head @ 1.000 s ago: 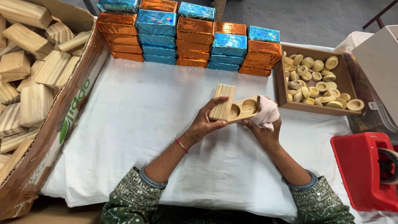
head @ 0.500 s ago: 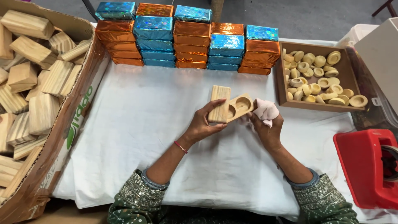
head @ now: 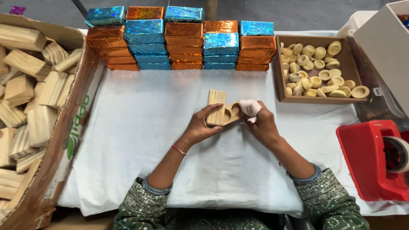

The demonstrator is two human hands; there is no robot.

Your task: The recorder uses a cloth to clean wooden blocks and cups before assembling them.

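Grooved wooden block (head: 221, 111), soft white cloth (head: 249, 107)

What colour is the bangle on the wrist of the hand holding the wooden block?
Red: a thin red bangle on the left hand's wrist, in the head view.

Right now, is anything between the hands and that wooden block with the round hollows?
Nothing visible. The left hand grips the wooden block directly, and the right hand presses a white cloth against its hollowed end.
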